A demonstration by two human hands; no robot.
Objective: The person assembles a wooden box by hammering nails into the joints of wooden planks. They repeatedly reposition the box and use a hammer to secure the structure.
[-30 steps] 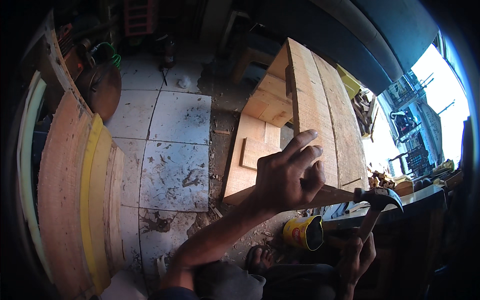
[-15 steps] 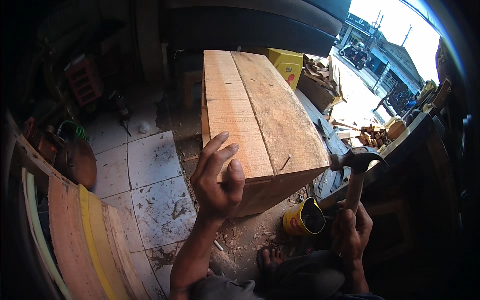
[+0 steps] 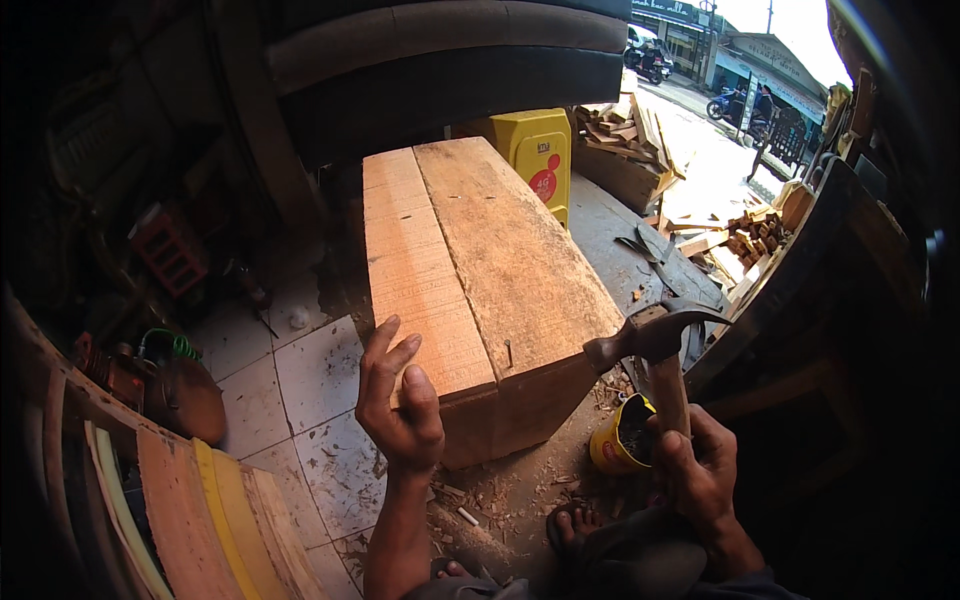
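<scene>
A wooden box (image 3: 520,270) topped with two boards stands before me. From its near end, close to the seam between the boards, a nail (image 3: 508,353) sticks up. My left hand (image 3: 400,420) is at the box's near left corner, fingers apart and touching the board's edge; part of its contact is hidden. In my right hand (image 3: 700,465) is the wooden handle of a claw hammer (image 3: 655,332). The hammer's striking face points left, beyond the box's near right corner and apart from the nail.
A yellow bucket (image 3: 612,440) with dark contents stands by my right knee. Behind the box are a yellow plastic stool (image 3: 530,160) and a dark padded seat (image 3: 460,70). Scrap wood (image 3: 630,135) is heaped at the right. Curved boards (image 3: 190,510) lean at the lower left.
The view has shifted, so the box sits lower and further left. The hammer looks larger, still in my right hand. My left hand stays at the box's corner, and the nail still stands.
</scene>
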